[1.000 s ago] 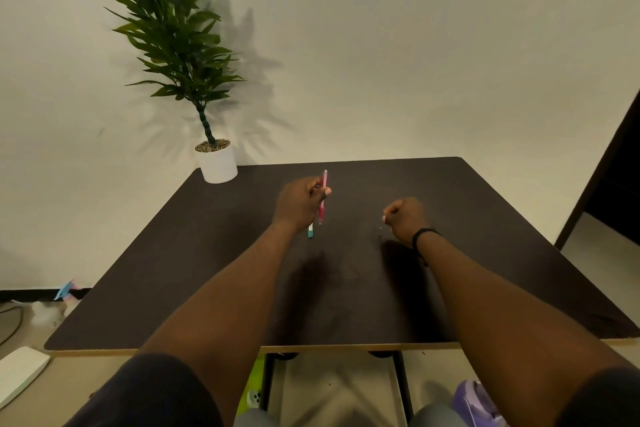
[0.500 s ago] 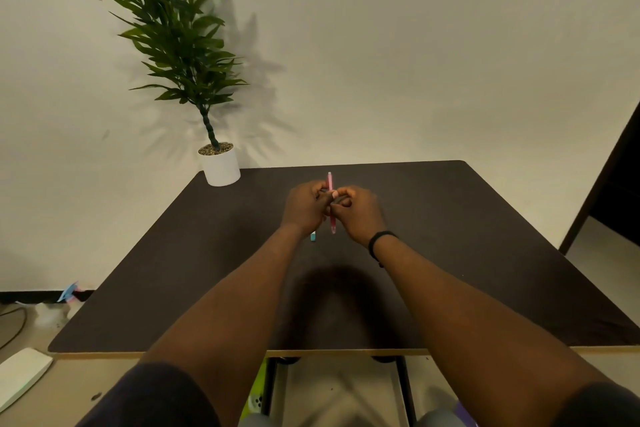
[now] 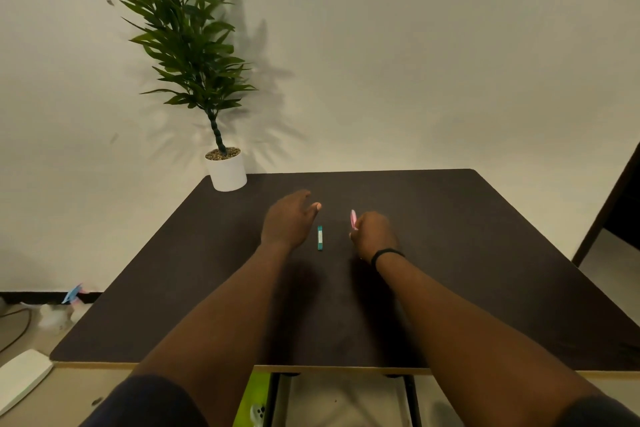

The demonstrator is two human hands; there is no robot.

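Note:
A pink pen [image 3: 353, 219] sticks up out of my right hand [image 3: 374, 234], whose curled fingers grip it above the dark table [image 3: 485, 270]; most of its length is hidden in the fist. A short teal pen-like piece [image 3: 320, 237] lies flat on the table between my two hands. My left hand [image 3: 289, 220] hovers just left of it, fingers relaxed and thumb spread, holding nothing.
A potted plant in a white pot [image 3: 227, 172] stands at the table's far left corner against the wall. A white flat object [image 3: 20, 378] and a cable lie on the floor at left. A dark door frame [image 3: 620, 201] rises at right.
The pink pen passed from my left hand to my right. The hands met at the pen, then drew apart; my left hand opened and the teal piece now lies uncovered.

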